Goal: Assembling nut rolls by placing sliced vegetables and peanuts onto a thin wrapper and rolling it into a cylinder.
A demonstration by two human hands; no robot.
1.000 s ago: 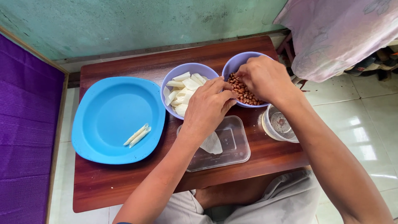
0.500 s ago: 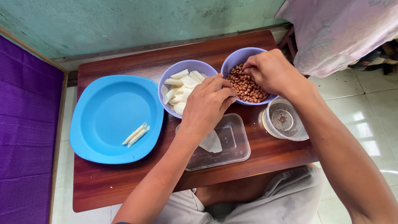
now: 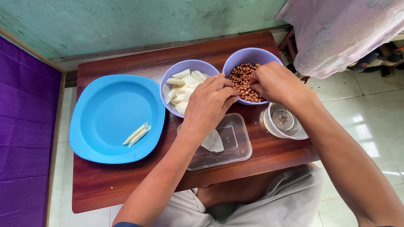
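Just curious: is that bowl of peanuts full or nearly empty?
Partly full. The purple bowl holds a heap of peanuts, with its inner wall bare above them. The right hand hides part of it.

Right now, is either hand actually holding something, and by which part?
It cannot be told. The right hand has its fingers down among brown peanuts in a purple bowl; the left hand hovers alongside, fingers curled.

— Your table (image 3: 126,189): what's it made of?
— Dark, smooth wood with a slight sheen. Your blue plate (image 3: 109,113) and lilac bowls (image 3: 248,54) look like matt plastic; the tray (image 3: 235,145) is clear, glossy plastic.
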